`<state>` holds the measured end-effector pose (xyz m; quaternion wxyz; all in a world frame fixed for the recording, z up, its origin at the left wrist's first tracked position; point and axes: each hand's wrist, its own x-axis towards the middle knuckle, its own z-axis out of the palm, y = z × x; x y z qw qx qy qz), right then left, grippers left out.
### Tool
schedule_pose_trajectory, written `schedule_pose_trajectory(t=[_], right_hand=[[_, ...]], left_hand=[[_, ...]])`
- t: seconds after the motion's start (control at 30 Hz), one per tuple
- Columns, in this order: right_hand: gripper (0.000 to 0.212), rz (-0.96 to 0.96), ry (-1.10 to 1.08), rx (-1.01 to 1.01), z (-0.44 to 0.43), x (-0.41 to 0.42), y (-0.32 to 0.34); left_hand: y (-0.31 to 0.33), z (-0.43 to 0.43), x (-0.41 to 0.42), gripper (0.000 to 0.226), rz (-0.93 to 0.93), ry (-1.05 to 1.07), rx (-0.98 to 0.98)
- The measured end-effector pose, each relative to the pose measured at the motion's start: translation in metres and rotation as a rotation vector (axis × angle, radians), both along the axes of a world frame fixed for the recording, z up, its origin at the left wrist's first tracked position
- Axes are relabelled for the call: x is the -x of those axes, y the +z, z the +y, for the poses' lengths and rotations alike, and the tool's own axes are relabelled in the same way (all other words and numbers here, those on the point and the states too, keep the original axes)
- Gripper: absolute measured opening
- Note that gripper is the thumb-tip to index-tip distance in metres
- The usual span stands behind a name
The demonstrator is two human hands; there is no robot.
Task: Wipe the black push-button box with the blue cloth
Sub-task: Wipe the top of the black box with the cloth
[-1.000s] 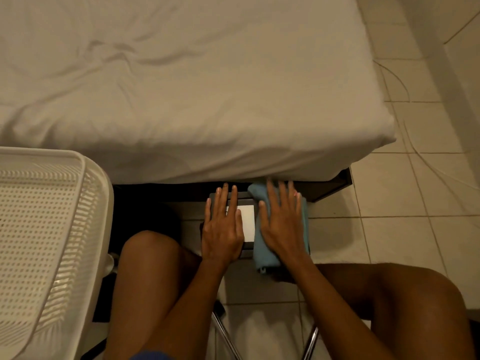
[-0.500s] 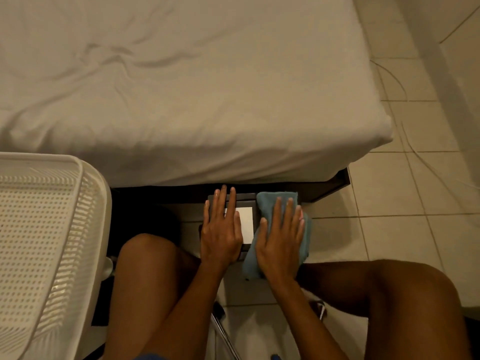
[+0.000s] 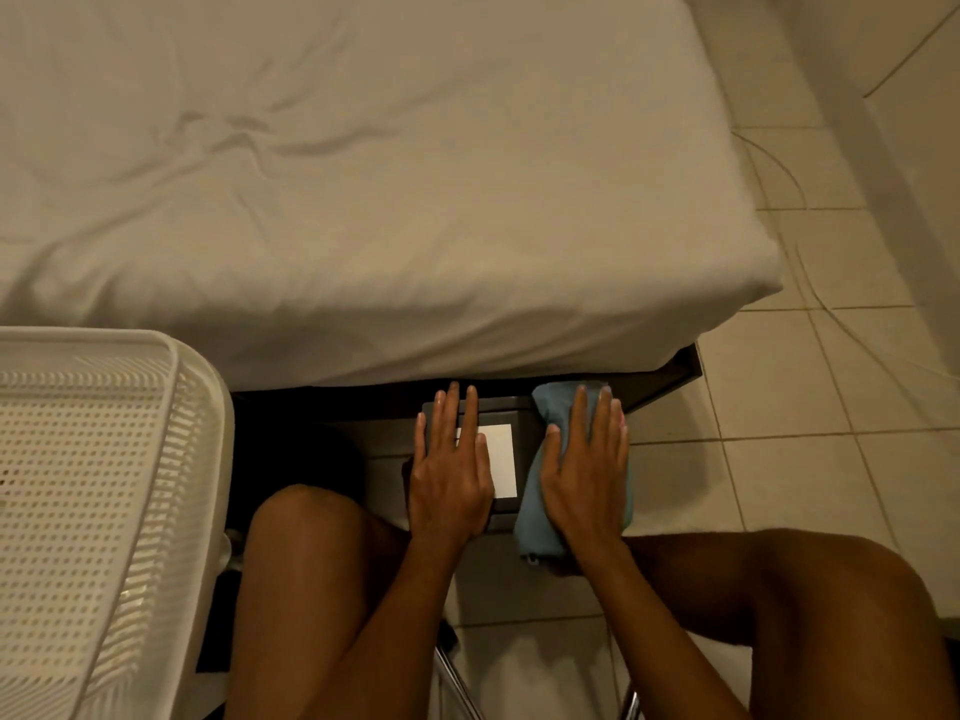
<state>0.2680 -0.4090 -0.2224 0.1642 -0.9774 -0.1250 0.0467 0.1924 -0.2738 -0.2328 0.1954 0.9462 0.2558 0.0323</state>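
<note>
The black push-button box (image 3: 511, 407) stands on the floor at the bed's edge, between my knees, with a white square panel (image 3: 503, 459) on its top. My left hand (image 3: 451, 472) lies flat on the box's left half, fingers spread and pointing toward the bed. The blue cloth (image 3: 550, 407) is draped over the box's right side. My right hand (image 3: 589, 467) presses flat on the cloth, fingers straight. The cloth's lower end hangs past the box's near edge.
A bed with a white sheet (image 3: 363, 174) fills the far side, overhanging a dark frame (image 3: 670, 371). A white perforated plastic basket (image 3: 78, 501) stands at the left. Tiled floor (image 3: 779, 433) lies to the right. My bare knees flank the box, and metal chair legs (image 3: 457, 678) show below.
My right hand drew the cloth back toward me, then pushed it forward again along the box's right side. The left hand stayed flat on the box.
</note>
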Motion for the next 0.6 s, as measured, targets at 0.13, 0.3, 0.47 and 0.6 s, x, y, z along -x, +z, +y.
schedule_pose_trajectory(t=[0.13,0.3,0.47,0.6], right_hand=[[0.066,0.003,0.013,-0.019,-0.01,0.03,0.003],[0.067,0.0,0.084,-0.007,-0.009,0.002,0.002],[0.066,0.023,0.015,-0.072,-0.015,0.021,0.004],[0.068,0.001,0.098,-0.061,-0.023,0.021,0.001]], left_hand=[[-0.001,0.002,0.003,0.056,0.012,0.002,-0.018],[0.003,0.0,-0.002,0.06,0.022,-0.004,-0.011],[0.002,0.0,0.004,0.063,0.052,-0.023,-0.032],[0.001,0.0,0.0,0.063,0.057,-0.01,-0.017]])
